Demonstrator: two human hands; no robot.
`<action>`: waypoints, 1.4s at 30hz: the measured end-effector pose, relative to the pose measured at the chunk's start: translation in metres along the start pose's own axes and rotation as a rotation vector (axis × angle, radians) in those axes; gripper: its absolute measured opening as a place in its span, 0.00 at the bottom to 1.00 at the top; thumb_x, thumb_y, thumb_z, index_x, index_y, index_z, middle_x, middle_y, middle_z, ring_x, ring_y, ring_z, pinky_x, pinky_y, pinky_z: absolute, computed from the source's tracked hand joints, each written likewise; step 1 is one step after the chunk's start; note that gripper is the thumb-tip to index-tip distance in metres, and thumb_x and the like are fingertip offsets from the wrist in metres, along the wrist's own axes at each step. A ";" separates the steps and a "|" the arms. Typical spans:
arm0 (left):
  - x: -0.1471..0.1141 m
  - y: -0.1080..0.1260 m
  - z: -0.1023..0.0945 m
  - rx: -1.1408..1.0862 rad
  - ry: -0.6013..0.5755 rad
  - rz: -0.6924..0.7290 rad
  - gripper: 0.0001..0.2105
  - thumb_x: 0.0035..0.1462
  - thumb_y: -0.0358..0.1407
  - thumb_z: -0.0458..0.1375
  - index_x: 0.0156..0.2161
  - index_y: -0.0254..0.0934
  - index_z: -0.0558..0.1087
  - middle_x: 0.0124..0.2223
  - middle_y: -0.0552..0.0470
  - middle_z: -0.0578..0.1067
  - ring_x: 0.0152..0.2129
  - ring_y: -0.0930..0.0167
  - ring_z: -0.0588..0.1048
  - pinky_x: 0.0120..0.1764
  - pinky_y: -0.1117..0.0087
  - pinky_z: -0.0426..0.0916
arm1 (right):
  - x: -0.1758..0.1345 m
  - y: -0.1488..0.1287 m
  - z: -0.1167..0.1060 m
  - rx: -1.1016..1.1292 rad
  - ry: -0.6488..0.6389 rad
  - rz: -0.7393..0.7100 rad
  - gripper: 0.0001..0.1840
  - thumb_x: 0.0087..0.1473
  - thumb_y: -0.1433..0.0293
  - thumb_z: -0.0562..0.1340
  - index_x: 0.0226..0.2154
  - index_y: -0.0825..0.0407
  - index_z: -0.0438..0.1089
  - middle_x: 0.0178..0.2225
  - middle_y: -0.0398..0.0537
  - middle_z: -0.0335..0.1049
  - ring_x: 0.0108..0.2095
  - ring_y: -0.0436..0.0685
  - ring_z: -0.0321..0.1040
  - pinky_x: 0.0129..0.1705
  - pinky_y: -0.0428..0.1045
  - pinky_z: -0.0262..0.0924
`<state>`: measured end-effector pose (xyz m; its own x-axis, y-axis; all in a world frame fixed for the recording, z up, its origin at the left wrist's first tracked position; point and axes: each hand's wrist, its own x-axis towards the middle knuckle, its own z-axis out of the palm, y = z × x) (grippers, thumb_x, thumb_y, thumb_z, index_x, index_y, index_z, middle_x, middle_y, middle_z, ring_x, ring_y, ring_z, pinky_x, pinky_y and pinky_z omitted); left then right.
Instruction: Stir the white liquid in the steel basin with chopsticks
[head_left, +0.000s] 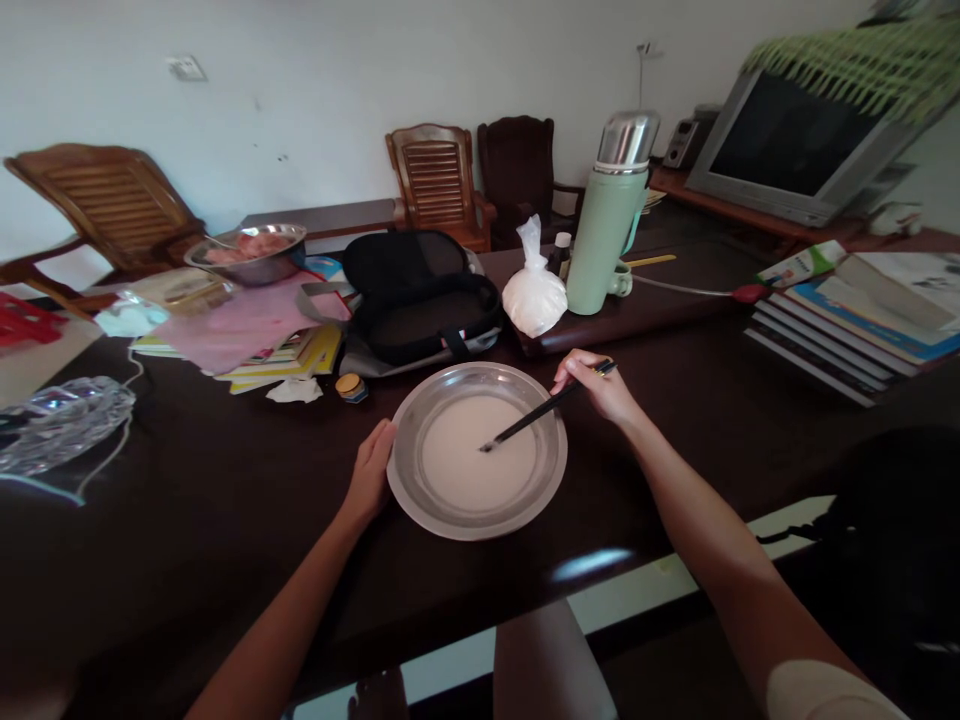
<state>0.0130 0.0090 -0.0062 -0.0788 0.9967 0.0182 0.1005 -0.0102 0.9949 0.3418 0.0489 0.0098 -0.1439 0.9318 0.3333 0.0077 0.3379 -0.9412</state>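
A wide metal bowl stands in front of me on the dark table, with a milky white liquid in it. My left hand grips the bowl's left side, fingers against the rim. Black chopsticks are held in my right hand above the bowl's right edge. They slant down to the left, and their wet tips touch the liquid near its middle. A knotted clear bag of white powder sits just behind the bowl, beside a tall pale green thermos.
An open black bag lies behind the bowl, with a small jar in front. Farther left are books, pink cloth and a metal bowl of raw meat. A book stack is at right.
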 end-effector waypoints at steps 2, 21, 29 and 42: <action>0.000 -0.001 -0.001 0.000 -0.011 -0.006 0.23 0.51 0.55 0.60 0.22 0.40 0.60 0.23 0.59 0.57 0.21 0.73 0.55 0.23 0.71 0.53 | 0.000 0.001 0.001 0.037 -0.027 0.037 0.21 0.54 0.51 0.63 0.25 0.51 0.74 0.21 0.44 0.75 0.24 0.54 0.73 0.32 0.49 0.66; -0.001 0.002 0.001 -0.003 -0.004 -0.008 0.25 0.48 0.57 0.61 0.22 0.40 0.59 0.22 0.59 0.57 0.20 0.73 0.54 0.22 0.72 0.53 | 0.000 0.000 0.001 0.020 0.006 0.002 0.19 0.54 0.53 0.64 0.25 0.51 0.75 0.22 0.44 0.76 0.25 0.53 0.74 0.33 0.48 0.67; -0.001 0.002 0.001 -0.031 -0.008 -0.014 0.23 0.49 0.55 0.62 0.22 0.39 0.60 0.22 0.59 0.57 0.20 0.73 0.55 0.23 0.72 0.53 | -0.001 0.001 0.000 -0.002 0.002 -0.003 0.19 0.53 0.52 0.65 0.27 0.51 0.75 0.24 0.45 0.77 0.27 0.54 0.75 0.35 0.49 0.67; -0.002 0.001 0.002 -0.036 -0.016 -0.019 0.22 0.51 0.53 0.60 0.22 0.40 0.59 0.22 0.59 0.57 0.20 0.73 0.55 0.22 0.72 0.53 | -0.002 0.001 -0.002 0.028 0.025 -0.004 0.19 0.55 0.52 0.64 0.27 0.51 0.75 0.20 0.43 0.75 0.22 0.54 0.73 0.31 0.49 0.65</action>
<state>0.0150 0.0074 -0.0054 -0.0645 0.9979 -0.0022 0.0637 0.0063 0.9979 0.3444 0.0478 0.0083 -0.1191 0.9334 0.3385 -0.0207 0.3385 -0.9407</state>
